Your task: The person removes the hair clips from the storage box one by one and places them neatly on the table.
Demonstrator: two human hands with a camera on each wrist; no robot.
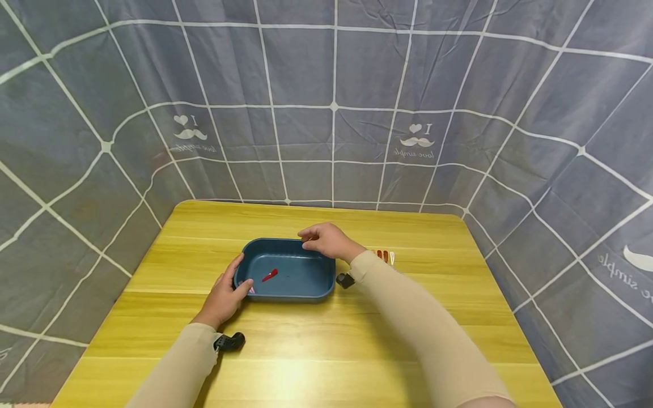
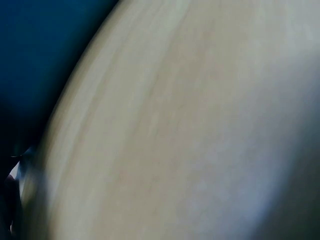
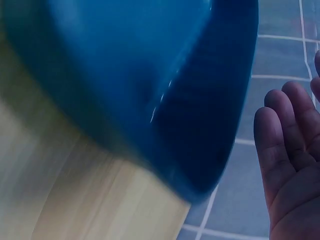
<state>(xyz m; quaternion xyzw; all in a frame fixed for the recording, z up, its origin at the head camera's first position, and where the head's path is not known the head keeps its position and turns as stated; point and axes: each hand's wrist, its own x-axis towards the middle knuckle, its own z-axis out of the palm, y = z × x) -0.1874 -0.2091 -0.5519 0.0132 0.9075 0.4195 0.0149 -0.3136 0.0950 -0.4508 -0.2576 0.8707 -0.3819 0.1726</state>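
Near right fingers (image 1: 311, 230), their hold unclear, blue tray (image 1: 303, 277), left fingers (image 1: 232, 268) gripping its end

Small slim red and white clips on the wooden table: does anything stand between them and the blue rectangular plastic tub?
Yes: in the head view, the right beige sleeve lies between the clips and the tub, beside a black wrist camera; then comes the tub's wall.

A blurred wood-grain tabletop (image 2: 150, 120) fills most of the view, a dark blue container (image 2: 40, 50) upper left.
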